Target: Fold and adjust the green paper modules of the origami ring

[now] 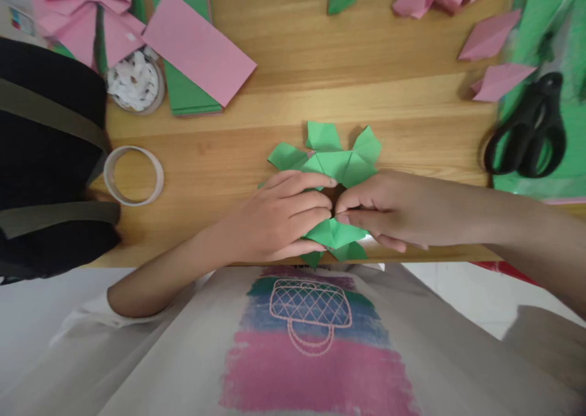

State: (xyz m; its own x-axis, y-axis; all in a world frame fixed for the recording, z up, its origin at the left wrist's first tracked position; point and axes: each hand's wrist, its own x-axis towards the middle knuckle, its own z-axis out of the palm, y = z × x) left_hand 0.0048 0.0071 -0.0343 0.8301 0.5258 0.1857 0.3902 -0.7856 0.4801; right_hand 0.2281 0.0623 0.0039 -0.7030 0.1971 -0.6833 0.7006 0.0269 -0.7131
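Observation:
A light green folded-paper flower [333, 162] with pointed petals lies near the front edge of the table, and a dark opening [332, 197] shows at its centre. My left hand [286, 211] grips it from the left, its fingers laid over the paper and the thumb on the near side. From the right comes my right hand [378, 205], thumb and forefinger pinched together at the edge of the opening. The fingertips of both hands almost meet there. Whatever lies under the fingers is hidden.
A tape roll [133, 176] and a round tub of white bits [135, 83] are on the left, beside a black bag [46, 135]. Behind sit pink and green paper sheets [201, 46] and a pink bow [86, 13]. Black scissors [526, 129] and folded pink pieces [501, 82] lie right.

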